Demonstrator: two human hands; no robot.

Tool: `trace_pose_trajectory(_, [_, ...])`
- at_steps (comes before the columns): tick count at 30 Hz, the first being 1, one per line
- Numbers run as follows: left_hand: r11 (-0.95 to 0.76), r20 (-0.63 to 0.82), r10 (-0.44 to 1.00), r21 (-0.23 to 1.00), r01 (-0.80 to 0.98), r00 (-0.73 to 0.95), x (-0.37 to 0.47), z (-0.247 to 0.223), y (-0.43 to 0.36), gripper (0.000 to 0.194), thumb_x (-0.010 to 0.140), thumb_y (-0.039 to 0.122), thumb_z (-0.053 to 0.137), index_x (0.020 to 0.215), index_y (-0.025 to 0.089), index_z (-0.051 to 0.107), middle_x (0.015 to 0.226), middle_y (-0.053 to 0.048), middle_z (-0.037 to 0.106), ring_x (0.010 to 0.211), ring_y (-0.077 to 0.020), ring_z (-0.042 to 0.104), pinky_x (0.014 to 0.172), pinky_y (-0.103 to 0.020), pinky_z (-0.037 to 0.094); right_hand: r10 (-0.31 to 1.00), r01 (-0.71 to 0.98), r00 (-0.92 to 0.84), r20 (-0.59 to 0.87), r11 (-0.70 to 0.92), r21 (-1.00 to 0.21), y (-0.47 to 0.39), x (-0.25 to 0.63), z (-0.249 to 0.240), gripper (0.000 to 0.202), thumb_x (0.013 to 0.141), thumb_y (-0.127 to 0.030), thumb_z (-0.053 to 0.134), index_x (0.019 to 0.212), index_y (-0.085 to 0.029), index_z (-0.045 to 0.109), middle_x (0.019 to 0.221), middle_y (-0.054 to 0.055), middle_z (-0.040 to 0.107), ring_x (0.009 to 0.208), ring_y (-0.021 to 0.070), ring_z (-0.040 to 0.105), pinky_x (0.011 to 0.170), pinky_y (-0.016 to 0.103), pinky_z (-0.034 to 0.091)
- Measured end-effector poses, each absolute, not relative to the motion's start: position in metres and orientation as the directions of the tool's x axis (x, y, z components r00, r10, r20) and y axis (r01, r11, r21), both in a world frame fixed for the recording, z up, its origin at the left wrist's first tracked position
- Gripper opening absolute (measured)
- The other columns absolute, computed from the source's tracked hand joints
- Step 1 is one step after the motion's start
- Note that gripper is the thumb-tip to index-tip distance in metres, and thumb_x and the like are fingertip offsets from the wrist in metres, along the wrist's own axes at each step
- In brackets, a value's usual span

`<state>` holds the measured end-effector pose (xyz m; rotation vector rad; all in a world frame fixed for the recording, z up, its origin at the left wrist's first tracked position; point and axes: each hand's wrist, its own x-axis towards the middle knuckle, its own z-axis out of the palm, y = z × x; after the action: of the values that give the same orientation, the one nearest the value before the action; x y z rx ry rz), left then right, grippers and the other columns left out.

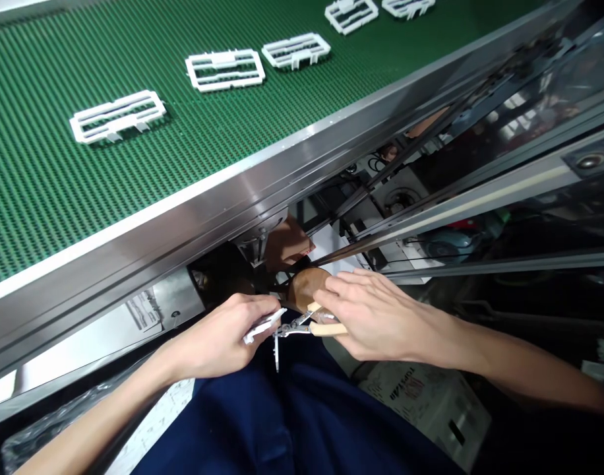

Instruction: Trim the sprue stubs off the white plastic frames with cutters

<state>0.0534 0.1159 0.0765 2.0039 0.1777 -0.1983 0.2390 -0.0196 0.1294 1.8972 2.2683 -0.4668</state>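
Note:
Near the bottom centre, my left hand [223, 335] is closed around a white plastic part [264, 325], seen nearly edge-on. My right hand [376, 313] grips the cream handles of a pair of nippers [326, 328]. The metal jaws of the nippers point left and meet the white piece beside my left fingers. A thin white bit hangs down just below the jaws. Whether it is joined to the part in my left hand is too small to tell.
White rectangular frames [226, 70] lie spaced along a green conveyor belt [30, 145]. Its metal edge [252, 173] runs diagonally in front of my hands. Metal rails [460, 204] stand at the right, with a printed white box [430, 402] low down and a brown round object [304, 287] behind the nippers.

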Motion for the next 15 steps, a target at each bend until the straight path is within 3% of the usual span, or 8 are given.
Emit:
trace_pose_trajectory(6, [-0.334,-0.25,0.081,0.905,0.263,0.965,0.054,0.071,0.119,0.018,0.09,0.024,0.039,0.074,0.02,0.045,0.065,0.002,0.047,0.056,-0.0135,0.041,0.054,-0.026,0.032,0.894,0.982,-0.154,-0.42,0.094,-0.162,-0.007,0.241,0.133,0.002,0.067,-0.018,0.054,0.069,-0.018,0.054,0.057,0.002,0.054,0.048,0.0144,0.047,0.052,0.027,0.02])
trace_pose_trajectory(11, [-0.14,-0.297,0.167,0.937,0.321,0.94,0.042,0.053,0.11,0.025,0.09,0.042,0.041,0.081,0.02,0.049,0.071,0.001,0.051,0.065,-0.0151,0.046,0.061,-0.027,0.039,0.89,0.928,0.053,-0.454,-0.212,-0.308,-0.01,0.251,0.114,0.01,0.074,-0.029,0.056,0.07,-0.02,0.055,0.06,0.0,0.058,0.051,0.013,0.05,0.048,0.024,0.022])
trace_pose_trajectory(13, [-0.058,-0.282,0.166,0.954,0.295,0.945,0.045,0.042,0.107,0.032,0.084,0.05,0.046,0.094,0.021,0.055,0.08,-0.003,0.057,0.074,-0.0205,0.053,0.068,-0.033,0.045,0.885,0.845,0.144,-0.443,-0.343,-0.411,-0.02,0.246,0.102,0.015,0.077,-0.03,0.056,0.066,-0.02,0.055,0.059,-0.002,0.059,0.051,0.0108,0.05,0.047,0.022,0.026])
trace_pose_trajectory(15, [-0.003,-0.224,0.089,0.974,0.226,0.97,0.065,0.031,0.113,0.044,0.074,0.058,0.056,0.107,0.029,0.057,0.087,-0.005,0.062,0.079,-0.0277,0.058,0.067,-0.04,0.048,0.873,0.743,0.293,-0.39,-0.465,-0.481,-0.031,0.241,0.089,0.014,0.073,-0.029,0.062,0.065,-0.019,0.056,0.057,-0.004,0.059,0.049,0.0089,0.05,0.044,0.02,0.029])
